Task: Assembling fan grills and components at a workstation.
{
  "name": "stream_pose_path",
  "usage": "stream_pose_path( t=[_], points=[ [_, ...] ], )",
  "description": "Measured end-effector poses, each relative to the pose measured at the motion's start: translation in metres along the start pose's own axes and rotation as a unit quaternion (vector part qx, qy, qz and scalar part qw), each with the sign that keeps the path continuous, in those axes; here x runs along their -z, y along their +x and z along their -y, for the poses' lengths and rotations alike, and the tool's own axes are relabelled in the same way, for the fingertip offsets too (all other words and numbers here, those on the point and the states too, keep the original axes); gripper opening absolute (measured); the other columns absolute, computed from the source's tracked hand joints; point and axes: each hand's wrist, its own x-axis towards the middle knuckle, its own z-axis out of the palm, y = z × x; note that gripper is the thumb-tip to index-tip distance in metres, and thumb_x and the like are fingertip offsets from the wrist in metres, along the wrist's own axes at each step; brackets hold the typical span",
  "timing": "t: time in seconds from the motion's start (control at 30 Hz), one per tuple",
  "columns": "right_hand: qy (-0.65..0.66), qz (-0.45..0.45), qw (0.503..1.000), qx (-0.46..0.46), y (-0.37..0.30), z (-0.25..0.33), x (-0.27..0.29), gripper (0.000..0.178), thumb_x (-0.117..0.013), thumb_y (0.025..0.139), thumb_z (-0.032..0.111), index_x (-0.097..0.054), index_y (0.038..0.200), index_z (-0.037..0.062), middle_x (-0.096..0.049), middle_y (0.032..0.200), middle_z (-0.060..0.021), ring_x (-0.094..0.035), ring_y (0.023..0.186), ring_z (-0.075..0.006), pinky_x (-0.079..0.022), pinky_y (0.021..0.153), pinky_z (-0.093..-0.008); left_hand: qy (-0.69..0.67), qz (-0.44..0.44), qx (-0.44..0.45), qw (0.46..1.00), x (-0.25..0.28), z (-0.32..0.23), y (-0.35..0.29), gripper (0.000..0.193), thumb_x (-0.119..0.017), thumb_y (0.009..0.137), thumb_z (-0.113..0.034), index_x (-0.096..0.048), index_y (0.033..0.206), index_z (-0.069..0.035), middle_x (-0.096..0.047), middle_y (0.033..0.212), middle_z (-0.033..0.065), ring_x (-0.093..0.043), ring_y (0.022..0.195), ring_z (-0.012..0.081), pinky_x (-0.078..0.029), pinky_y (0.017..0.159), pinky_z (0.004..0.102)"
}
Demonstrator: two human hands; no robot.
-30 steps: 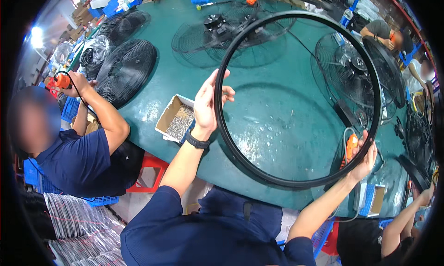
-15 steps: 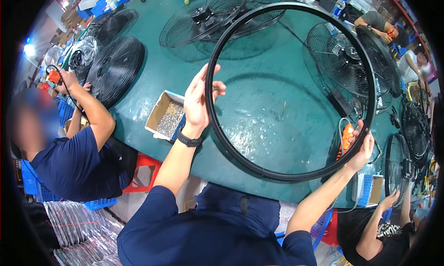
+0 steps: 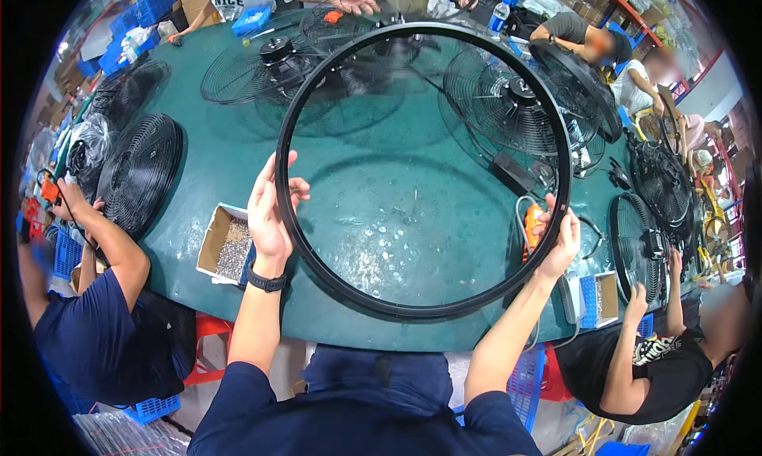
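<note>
A person's two bare hands held a large black ring above a green desk (image 3: 198, 158). The ring (image 3: 421, 311) lay between the hands, its round face turned up toward the viewer; being a circle, it had no long axis. The left hand (image 3: 270, 222) gripped the left side of the rim, fingers curled loosely round it. The right hand (image 3: 562, 243) gripped the lower right side, set closer to the person's body. Both touched the ring, so neither was nearer. An open carton (image 3: 208, 246) of small metal pieces stood just beside the left hand; an orange tool (image 3: 531, 220) lay near the right. A black fan grille (image 3: 143, 174) rested farther left.
</note>
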Motion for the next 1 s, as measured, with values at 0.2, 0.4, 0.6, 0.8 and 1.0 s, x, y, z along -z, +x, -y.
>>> stream_pose_path(
  t=[0.2, 0.4, 0.6, 0.8, 1.0],
  points=[
    [0.018, 0.006, 1.000, 0.014, -0.0014, -0.0021, -0.0018, 0.025, -0.047, 0.097, 0.018, -0.051, 0.109, -0.0040, -0.057, 0.115, -0.0286, -0.064, 0.075, -0.0197, -0.053, 0.051, -0.0239, -0.002, -0.021, 0.001, 1.000, 0.0015, -0.0012, 0.0006, 0.051, -0.043, 0.096, -0.024, -0.034, 0.138, 0.004, -0.046, 0.135, 0.0182, -0.059, 0.087, 0.0202, -0.050, 0.072, 0.0273],
    [0.013, 0.039, 0.999, 0.022, 0.0004, -0.0037, 0.0040, 0.024, -0.046, 0.098, 0.018, -0.052, 0.107, -0.0040, -0.057, 0.116, -0.0295, -0.064, 0.074, -0.0189, -0.053, 0.050, -0.0236, -0.010, -0.017, 0.009, 1.000, 0.0031, -0.0008, -0.0003, 0.050, -0.042, 0.096, -0.023, -0.035, 0.138, 0.004, -0.046, 0.135, 0.0181, -0.059, 0.088, 0.0207, -0.050, 0.072, 0.0283],
    [0.029, 0.032, 0.998, 0.044, -0.0001, -0.0039, 0.0024, 0.026, -0.046, 0.098, 0.019, -0.052, 0.108, -0.0042, -0.056, 0.116, -0.0304, -0.064, 0.076, -0.0192, -0.054, 0.051, -0.0233, -0.007, -0.014, 0.000, 1.000, 0.0025, -0.0025, -0.0002, 0.051, -0.041, 0.096, -0.024, -0.035, 0.138, 0.004, -0.046, 0.135, 0.0177, -0.059, 0.089, 0.0209, -0.050, 0.074, 0.0285],
    [0.036, 0.033, 0.998, 0.047, -0.0012, -0.0047, 0.0025, 0.027, -0.047, 0.098, 0.020, -0.052, 0.108, -0.0044, -0.057, 0.116, -0.0299, -0.063, 0.074, -0.0189, -0.054, 0.053, -0.0231, -0.006, -0.010, -0.001, 1.000, 0.0050, -0.0029, -0.0006, 0.051, -0.040, 0.097, -0.026, -0.034, 0.138, 0.004, -0.045, 0.137, 0.0180, -0.058, 0.090, 0.0216, -0.050, 0.075, 0.0299],
    [0.010, 0.057, 0.997, 0.060, -0.0012, -0.0041, 0.0045, 0.036, -0.045, 0.099, 0.025, -0.051, 0.114, -0.0071, -0.057, 0.115, -0.0299, -0.062, 0.070, -0.0168, -0.052, 0.054, -0.0219, -0.001, -0.007, -0.003, 1.000, 0.0095, 0.0006, -0.0004, 0.054, -0.040, 0.096, -0.030, -0.035, 0.139, 0.001, -0.044, 0.137, 0.0183, -0.059, 0.092, 0.0234, -0.050, 0.078, 0.0319]
  ],
)
